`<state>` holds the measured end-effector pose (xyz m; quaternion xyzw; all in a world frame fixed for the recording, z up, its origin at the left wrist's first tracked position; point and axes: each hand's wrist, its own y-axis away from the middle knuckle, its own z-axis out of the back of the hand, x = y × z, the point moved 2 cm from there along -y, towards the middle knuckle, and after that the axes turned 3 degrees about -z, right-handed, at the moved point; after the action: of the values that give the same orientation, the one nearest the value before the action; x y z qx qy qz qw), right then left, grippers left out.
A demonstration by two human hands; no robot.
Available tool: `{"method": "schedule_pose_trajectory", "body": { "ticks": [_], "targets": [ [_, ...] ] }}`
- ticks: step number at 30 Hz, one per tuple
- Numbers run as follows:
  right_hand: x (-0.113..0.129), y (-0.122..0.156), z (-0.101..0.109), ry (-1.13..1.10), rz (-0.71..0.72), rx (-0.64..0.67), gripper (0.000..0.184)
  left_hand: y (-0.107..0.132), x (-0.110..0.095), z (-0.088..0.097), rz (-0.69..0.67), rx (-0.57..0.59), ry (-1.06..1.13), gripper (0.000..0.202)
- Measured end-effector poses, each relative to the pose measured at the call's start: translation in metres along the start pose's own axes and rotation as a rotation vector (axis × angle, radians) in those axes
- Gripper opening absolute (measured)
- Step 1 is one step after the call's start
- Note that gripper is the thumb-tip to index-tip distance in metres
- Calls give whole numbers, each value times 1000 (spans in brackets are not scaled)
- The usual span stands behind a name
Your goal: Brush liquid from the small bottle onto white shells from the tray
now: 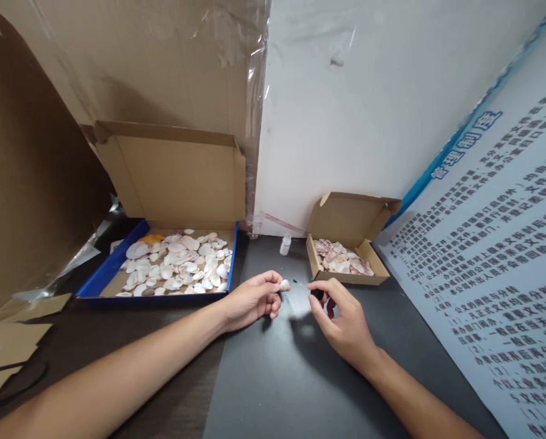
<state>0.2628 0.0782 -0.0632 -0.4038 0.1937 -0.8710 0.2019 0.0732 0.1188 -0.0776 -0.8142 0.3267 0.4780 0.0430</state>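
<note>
Between the thumb and fingertips of my left hand (pixel 257 299) is a small whitish seashell (pixel 284 285). My right hand (pixel 341 314) grips a black cap (pixel 317 294) with a thin brush attached, its dark tip pointing left at the shell. A narrow gap separates brush tip and shell. Behind both hands a small clear bottle (pixel 285 245) with a white label stands upright on the dark grey tabletop (pixel 263 384).
On the left, a blue-edged cardboard box (pixel 163 296) with its lid raised holds many pale shells (pixel 181 262). A smaller open box (pixel 355 278) at right holds larger shells (pixel 341 259). Cardboard and a white panel rise behind; a printed poster (pixel 492 256) leans along the right.
</note>
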Motion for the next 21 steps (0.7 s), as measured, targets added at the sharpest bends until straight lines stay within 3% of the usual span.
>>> {"method": "schedule_pose_trajectory", "body": {
  "ticks": [6,10,14,17,21],
  "targets": [
    [0,0,-2,-11,-5,60,15,-2,1,2,-12,0,-17,19],
    [-1,0,-1,-5,-20,20,14,-1,1,3,-21,-3,-16,21],
    [0,0,-3,-34,1,87,15,-1,2,4,-16,10,-16,19],
    [1,-1,0,-1,-20,25,14,-1,1,3,-19,17,-24,20],
    [5,0,2,-47,66,-58,16,0,1,0,-4,18,-13,22]
  ]
}}
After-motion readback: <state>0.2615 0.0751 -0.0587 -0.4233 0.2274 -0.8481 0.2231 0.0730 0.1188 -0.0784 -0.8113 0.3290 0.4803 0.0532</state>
